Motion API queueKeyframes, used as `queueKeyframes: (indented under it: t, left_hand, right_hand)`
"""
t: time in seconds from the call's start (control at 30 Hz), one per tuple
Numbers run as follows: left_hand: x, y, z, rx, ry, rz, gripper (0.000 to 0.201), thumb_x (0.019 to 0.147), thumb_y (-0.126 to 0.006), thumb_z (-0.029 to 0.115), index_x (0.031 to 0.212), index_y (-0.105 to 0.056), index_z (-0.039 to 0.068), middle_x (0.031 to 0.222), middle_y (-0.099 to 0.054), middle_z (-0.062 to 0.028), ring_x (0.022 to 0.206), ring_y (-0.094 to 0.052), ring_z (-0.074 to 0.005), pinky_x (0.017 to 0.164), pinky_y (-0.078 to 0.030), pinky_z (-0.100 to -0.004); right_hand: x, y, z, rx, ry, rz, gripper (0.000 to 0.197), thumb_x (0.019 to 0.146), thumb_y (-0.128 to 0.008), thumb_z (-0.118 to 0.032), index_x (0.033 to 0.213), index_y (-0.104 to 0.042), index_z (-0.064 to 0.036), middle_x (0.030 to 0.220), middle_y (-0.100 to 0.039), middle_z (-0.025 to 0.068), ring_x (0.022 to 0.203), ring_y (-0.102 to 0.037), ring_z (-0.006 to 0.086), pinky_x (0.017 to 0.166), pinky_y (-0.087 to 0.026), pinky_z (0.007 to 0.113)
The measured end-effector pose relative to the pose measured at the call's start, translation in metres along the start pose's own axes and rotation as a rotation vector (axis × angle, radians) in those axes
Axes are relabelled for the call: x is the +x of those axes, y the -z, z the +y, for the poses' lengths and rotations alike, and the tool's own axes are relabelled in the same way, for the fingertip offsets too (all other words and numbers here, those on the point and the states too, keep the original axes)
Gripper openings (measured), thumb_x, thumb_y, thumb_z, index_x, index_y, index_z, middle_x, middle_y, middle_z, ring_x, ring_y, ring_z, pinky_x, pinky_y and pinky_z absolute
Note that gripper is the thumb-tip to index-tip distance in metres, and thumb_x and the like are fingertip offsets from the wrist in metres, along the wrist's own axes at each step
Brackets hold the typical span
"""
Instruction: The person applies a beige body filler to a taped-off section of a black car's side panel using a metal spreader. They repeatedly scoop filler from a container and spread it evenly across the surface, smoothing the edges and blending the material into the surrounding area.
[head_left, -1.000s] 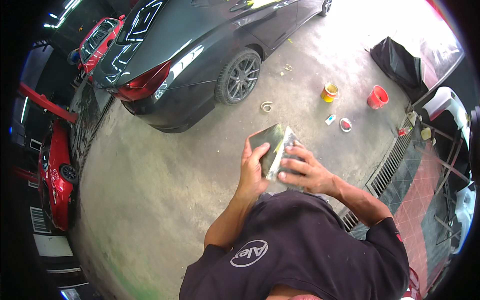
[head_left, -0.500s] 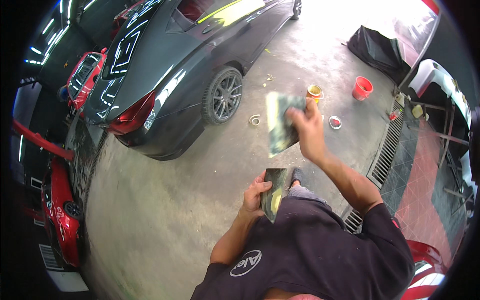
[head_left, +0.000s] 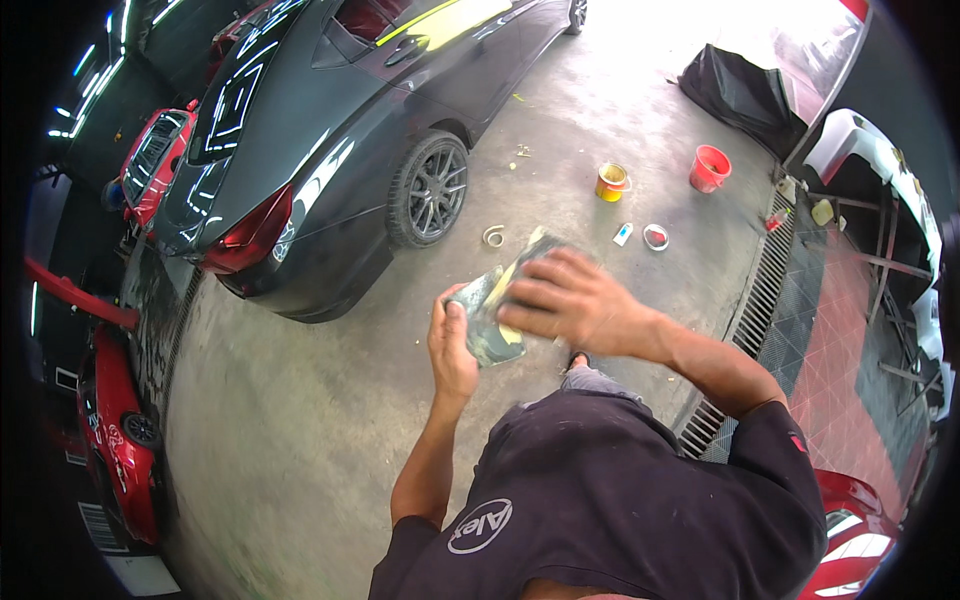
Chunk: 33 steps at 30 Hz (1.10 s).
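Concrete floor (head_left: 300, 430) below; over it, left hand (head_left: 455, 352) grips a yellow-smeared plate (head_left: 492, 345)! Blurred right hand (head_left: 570, 305) clasps a second plate (head_left: 545, 246), hiding much of it, thumb unseen. Beyond: yellow tin (head_left: 609, 185), then red bucket (head_left: 709, 170) toward the floor's grated edge; grey car (head_left: 330, 165) cut off above.

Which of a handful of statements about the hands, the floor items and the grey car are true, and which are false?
1. The left hand holds a flat plate. True.
2. The right hand is empty. False: it holds a second flat plate.
3. A red bucket stands right of a yellow can. True.
4. The bucket lies on its side. False: it stands upright.
5. The dark grey car has a blue tail light. False: the tail light is red.
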<state>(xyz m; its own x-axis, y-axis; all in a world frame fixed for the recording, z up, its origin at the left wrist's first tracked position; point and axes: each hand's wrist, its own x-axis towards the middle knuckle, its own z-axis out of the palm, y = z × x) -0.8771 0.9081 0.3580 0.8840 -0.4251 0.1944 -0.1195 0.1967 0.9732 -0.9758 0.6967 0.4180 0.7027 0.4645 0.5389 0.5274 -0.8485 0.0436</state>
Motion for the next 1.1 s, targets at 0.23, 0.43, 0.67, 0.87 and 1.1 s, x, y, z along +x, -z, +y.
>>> queueKeyframes:
  t: [0.23,0.43,0.67,0.87,1.1]
  left_hand:
    - [0.020,0.004,0.016,-0.408,0.197,0.235,0.036,0.097,-0.054,0.006,0.133,-0.052,0.003,0.120,-0.065,-0.0123,0.108,-0.066,-0.0211,0.096,-0.055,-0.0395]
    - [0.021,-0.003,-0.008,-0.578,0.390,0.024,0.033,0.096,-0.056,0.002,0.128,-0.055,0.007,0.115,-0.067,-0.0101,0.099,-0.069,-0.0184,0.087,-0.060,-0.0349]
    - [-0.001,-0.005,0.013,-0.453,0.304,0.040,0.034,0.096,-0.056,0.001,0.130,-0.054,0.006,0.115,-0.066,-0.0088,0.102,-0.067,-0.0161,0.092,-0.057,-0.0334]
    - [0.007,-0.006,-0.009,-0.105,0.054,0.006,0.031,0.099,-0.055,0.002,0.130,-0.053,0.002,0.114,-0.063,-0.0071,0.102,-0.060,-0.0118,0.091,-0.050,-0.0289]
    - [0.003,-0.009,-0.019,0.012,0.012,-0.034,0.032,0.098,-0.054,0.001,0.130,-0.055,0.002,0.114,-0.063,-0.0075,0.103,-0.060,-0.0130,0.092,-0.050,-0.0301]
  right_hand:
    - [-0.044,-0.019,-0.004,0.255,0.033,-0.275,0.061,0.082,-0.066,-0.009,0.141,-0.062,-0.0175,0.130,-0.059,0.0058,0.124,-0.057,0.0274,0.108,-0.046,0.043]
    - [-0.009,-0.019,-0.033,0.335,0.130,0.119,0.060,0.084,-0.067,-0.014,0.144,-0.061,-0.0209,0.137,-0.056,0.0087,0.138,-0.049,0.0327,0.119,-0.039,0.054]
    - [-0.060,-0.020,0.026,0.132,-0.047,-0.177,0.060,0.083,-0.069,-0.015,0.143,-0.062,-0.0214,0.143,-0.051,0.0093,0.140,-0.046,0.0344,0.120,-0.036,0.057]
    - [-0.045,-0.027,-0.012,0.099,-0.034,-0.237,0.068,0.083,-0.069,-0.011,0.148,-0.057,-0.0266,0.148,-0.051,0.0028,0.139,-0.047,0.0303,0.120,-0.037,0.057]
    - [-0.044,-0.037,-0.005,0.114,-0.013,-0.208,0.064,0.086,-0.065,-0.017,0.149,-0.056,-0.0247,0.144,-0.052,0.0027,0.137,-0.046,0.0290,0.122,-0.034,0.052]
